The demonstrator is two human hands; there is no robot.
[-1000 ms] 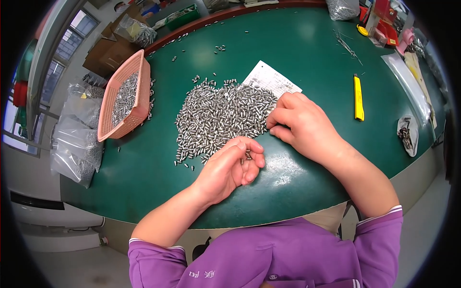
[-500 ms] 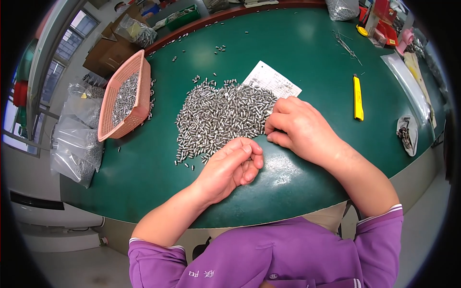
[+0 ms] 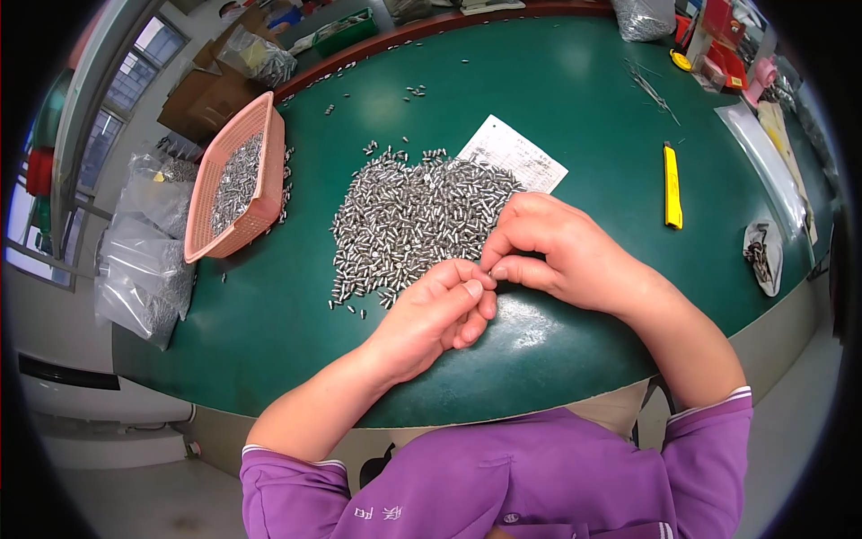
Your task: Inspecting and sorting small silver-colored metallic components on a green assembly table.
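Note:
A wide heap of small shiny metal pins (image 3: pixel 413 220) lies on the green table (image 3: pixel 575 346). My left hand (image 3: pixel 444 310) is at the heap's near edge, its thumb pressed to the curled fingers. What it holds, if anything, is hidden. My right hand (image 3: pixel 548 251) meets the left fingertips, thumb and forefinger pinched together. Whatever sits between those fingertips is too small to make out. Behind the heap, partly under it, lies a white printed sheet (image 3: pixel 512 153).
A pink plastic basket (image 3: pixel 267 193) of similar pins stands at the left, beside clear bags (image 3: pixel 144 283). On the right are a yellow utility knife (image 3: pixel 672 187), a small bag of dark parts (image 3: pixel 761 259) and thin wires (image 3: pixel 648 88). Loose pins lie toward the raised far edge.
My right hand has come from the heap's right edge left and nearer, so its fingertips now meet the left hand's. The left hand has barely moved.

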